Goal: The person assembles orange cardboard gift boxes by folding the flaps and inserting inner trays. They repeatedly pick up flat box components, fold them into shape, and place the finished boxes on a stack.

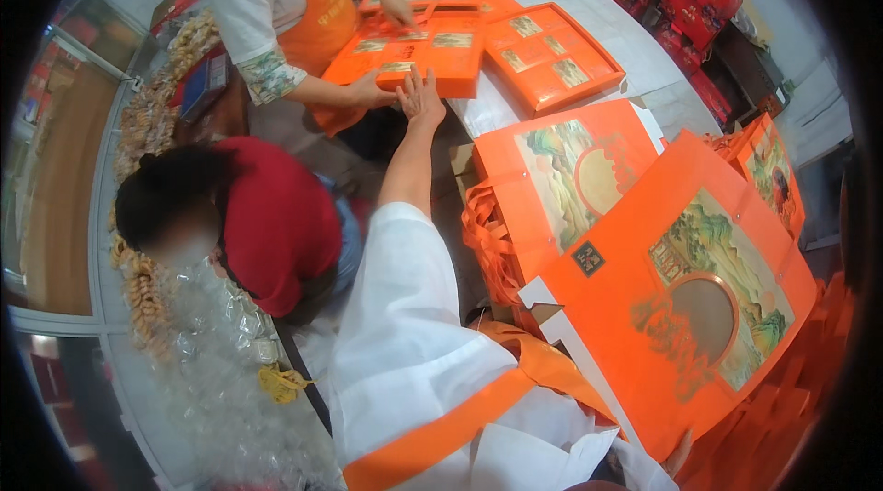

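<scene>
My left hand (420, 97) reaches far forward, its fingers stretched out and spread against the near side of an orange gift box (455, 77). Pale landscape-printed packs show in that box's top. A co-worker in an orange apron (324, 13) has both hands on the same box, one at its near edge and one over its top. Of my right hand (679, 454), only a small bit seems to show at the lower edge of a large flat orange gift bag (607, 316). Its fingers are hidden by the bag, so its grip cannot be made out.
Another orange box (602, 77) lies on the white-covered table (658, 54). Orange bags (510, 146) with ribbon handles stand near my right side. Red boxes (690, 4) are stacked at the far right. A person in red (276, 224) bends beside clear-wrapped packs (221, 335) on the left.
</scene>
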Demonstrator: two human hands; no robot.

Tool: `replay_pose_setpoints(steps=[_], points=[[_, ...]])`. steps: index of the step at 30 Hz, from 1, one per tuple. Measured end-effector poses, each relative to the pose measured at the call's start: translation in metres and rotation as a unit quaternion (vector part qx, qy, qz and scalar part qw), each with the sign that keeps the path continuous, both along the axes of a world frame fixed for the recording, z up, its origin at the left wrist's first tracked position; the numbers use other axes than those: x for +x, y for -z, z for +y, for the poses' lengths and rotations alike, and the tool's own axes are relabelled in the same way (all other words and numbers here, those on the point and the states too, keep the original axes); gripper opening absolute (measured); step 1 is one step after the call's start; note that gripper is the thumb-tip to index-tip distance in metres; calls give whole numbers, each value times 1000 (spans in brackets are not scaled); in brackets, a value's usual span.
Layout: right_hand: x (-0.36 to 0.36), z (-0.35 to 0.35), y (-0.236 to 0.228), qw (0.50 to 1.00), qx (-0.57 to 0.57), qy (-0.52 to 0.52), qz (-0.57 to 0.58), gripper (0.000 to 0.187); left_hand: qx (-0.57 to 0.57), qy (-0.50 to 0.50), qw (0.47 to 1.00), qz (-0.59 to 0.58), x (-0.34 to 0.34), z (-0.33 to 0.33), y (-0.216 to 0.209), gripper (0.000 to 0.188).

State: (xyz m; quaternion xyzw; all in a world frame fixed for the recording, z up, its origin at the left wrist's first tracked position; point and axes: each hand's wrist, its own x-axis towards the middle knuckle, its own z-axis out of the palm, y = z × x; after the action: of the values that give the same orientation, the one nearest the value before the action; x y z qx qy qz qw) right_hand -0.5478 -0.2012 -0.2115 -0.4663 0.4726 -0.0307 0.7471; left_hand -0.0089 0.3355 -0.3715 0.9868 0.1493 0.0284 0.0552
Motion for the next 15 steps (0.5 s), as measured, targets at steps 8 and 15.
replay_pose_setpoints(steps=[8,15], points=[[4,8,-8,999,17,-3,27,64,-53,13,998,16,12,-2,20,72],[0,6,-7,999,33,-16,20,61,-53,53,997,-37,-3,-20,36,70]])
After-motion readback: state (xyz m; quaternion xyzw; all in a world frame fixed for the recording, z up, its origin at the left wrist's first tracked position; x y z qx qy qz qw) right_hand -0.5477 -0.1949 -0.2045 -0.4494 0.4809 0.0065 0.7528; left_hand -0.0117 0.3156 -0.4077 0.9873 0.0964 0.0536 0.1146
